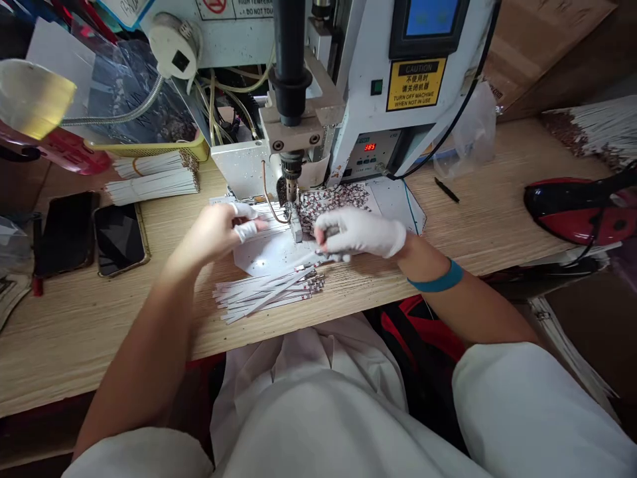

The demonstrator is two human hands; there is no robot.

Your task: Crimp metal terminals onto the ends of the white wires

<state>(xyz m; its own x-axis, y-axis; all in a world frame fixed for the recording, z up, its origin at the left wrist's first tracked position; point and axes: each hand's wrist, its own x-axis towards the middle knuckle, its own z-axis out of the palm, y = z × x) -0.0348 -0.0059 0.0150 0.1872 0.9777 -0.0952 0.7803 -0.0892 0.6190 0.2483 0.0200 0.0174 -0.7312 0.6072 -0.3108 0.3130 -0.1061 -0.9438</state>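
My left hand (219, 229), with white covers on some fingertips, is closed at the left of the machine's metal tip (292, 189). Its fingertips meet the end of a thin white strip that runs toward the small metal block (296, 229) under the tip. In a white glove, my right hand (355, 232) has thumb and fingers pinched together just right of the block. A white strip shows at its fingertips, partly hidden by the glove. Below both hands lies a loose pile of white strips (269, 292) with dark ends. Many small-ended pieces (336, 199) are heaped behind the right hand.
The machine has a display reading 385 (369, 147) and a yellow caution label (417, 84). Two phones (119, 239) and bundled white strips (152, 186) lie left. A black pen (446, 190) and a red-black iron-like object (572, 212) are right. The table edge (298, 335) is near my body.
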